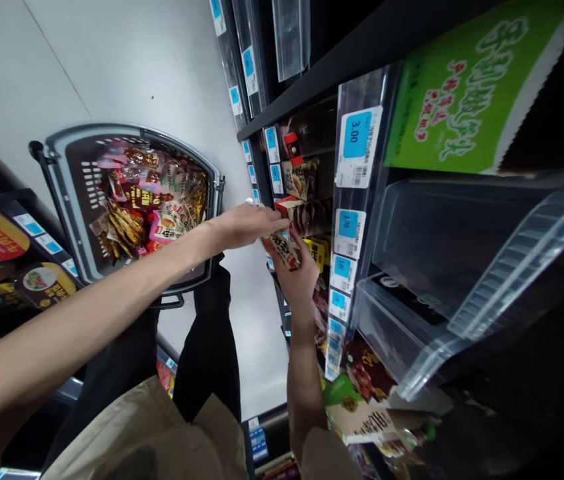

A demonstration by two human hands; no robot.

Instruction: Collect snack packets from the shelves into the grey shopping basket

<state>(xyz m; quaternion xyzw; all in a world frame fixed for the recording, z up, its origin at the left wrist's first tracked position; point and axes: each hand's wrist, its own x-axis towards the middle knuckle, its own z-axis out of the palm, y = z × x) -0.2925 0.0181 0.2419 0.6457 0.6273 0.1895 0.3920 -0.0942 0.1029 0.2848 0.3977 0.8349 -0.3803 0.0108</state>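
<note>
Small printed packet (287, 253), held in front of the person's body at the face of the right-hand shelf (289, 107). The right hand (299, 270) grasps the packet from below and from the right, its fingers curled about the wrapper. The left hand (245, 225) reaches across from the left, its fingers bent and their tips at the packet's upper end; whether they grip it cannot be told.

Just beyond the hands, on the shelf, another packet (298, 180) stands near an open box (293, 204) with a red front. Price labels (357, 140) run along the shelf edges. Farther right are a clear plastic bin (419, 233) and, above it, a green box (442, 107) with white lettering.

Left of the hands, a gray-rimmed basket (68, 217) contains many snack packets (175, 217), heaped together, over a pale floor (127, 60). Black trousers (212, 347) appear below it. At the far left, a second shelf bears round-fronted packages (45, 283).
</note>
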